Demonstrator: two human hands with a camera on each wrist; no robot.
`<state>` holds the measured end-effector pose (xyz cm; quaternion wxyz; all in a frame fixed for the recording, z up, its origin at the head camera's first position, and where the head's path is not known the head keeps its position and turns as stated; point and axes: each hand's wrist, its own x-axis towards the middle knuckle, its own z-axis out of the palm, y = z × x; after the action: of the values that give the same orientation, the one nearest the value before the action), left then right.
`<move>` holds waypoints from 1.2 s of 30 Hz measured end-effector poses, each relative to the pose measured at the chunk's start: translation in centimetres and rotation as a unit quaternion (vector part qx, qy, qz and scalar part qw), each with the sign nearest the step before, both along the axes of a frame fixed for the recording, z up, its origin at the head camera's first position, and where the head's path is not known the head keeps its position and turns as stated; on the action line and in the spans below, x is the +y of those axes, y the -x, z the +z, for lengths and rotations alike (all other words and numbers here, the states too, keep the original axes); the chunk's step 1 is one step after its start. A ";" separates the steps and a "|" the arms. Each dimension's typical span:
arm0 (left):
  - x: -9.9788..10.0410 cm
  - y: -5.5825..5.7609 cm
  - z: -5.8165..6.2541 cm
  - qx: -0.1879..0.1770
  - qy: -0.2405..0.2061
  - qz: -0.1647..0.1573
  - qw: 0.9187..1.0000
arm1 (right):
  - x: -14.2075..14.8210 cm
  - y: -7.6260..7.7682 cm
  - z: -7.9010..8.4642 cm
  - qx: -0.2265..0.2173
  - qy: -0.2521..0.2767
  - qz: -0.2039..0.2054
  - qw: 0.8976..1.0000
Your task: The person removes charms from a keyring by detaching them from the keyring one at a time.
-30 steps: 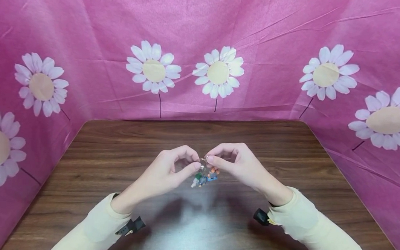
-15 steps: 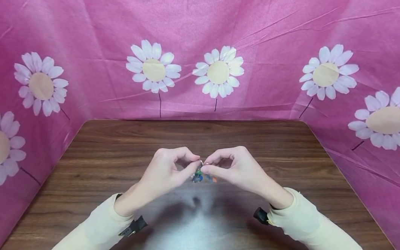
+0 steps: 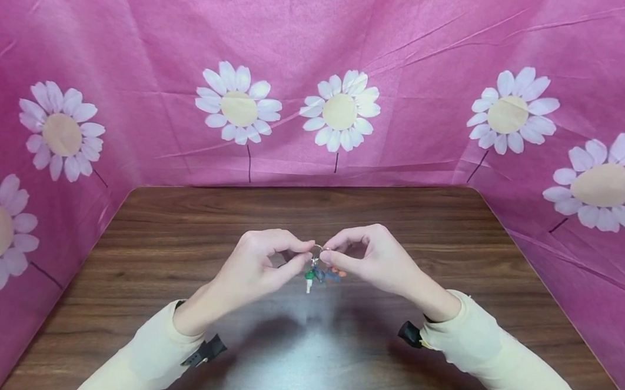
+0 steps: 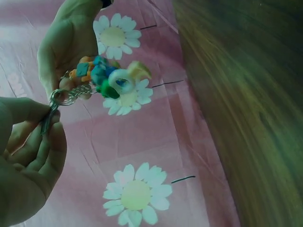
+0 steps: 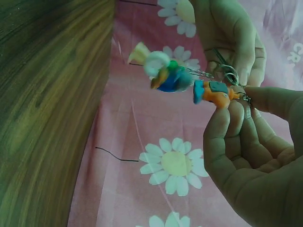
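Note:
A metal key ring point(image 4: 57, 96) is held up between both hands above the table. My left hand point(image 3: 263, 262) pinches it between thumb and index finger. Several small figure charms hang from it on short chains, among them a green and white one point(image 3: 308, 281) and a blue one point(image 5: 175, 80). Close by, the thumb and index finger of my right hand point(image 3: 380, 262) pinch the small metal link at the top of an orange and blue figure charm point(image 5: 218, 96). Whether that link is joined to the ring is hidden by the fingertips.
Below the hands lies a dark wood-grain table point(image 3: 211, 213) with a bright reflection near its front. Pink cloth point(image 3: 405, 41) printed with white daisies stands around the back and sides. Black wrist cameras, such as the left one point(image 3: 206, 351), sit under the sleeves.
The hands drew closer half a second ago, bunching the charms, and are now slightly farther apart. More of the ring shows between the fingertips, and the green and white charm hangs straight down.

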<state>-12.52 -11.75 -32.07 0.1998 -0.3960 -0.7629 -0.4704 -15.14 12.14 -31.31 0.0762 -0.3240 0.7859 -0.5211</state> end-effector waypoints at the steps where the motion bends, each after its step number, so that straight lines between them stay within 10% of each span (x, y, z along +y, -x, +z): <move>1: -0.1 0.1 0.1 0.013 0.008 -0.005 1.000 | 0.0 0.0 0.0 0.004 -0.006 0.002 1.000; 7: -0.5 0.3 0.4 0.042 0.062 -0.025 0.997 | 0.1 -0.1 0.0 0.000 -0.028 0.013 1.000; 18: -0.3 -0.4 0.3 -0.134 0.026 0.001 0.991 | -0.1 -0.1 0.2 -0.023 0.034 -0.013 0.999; 36: 0.2 -0.5 -0.2 -0.202 -0.022 0.029 0.979 | 0.0 -0.2 -0.4 -0.050 0.057 -0.010 0.997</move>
<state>-12.02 -11.51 -32.30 0.0639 -0.2666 -0.7878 -0.5515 -14.97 12.10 -31.70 0.0913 -0.2939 0.7533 -0.5813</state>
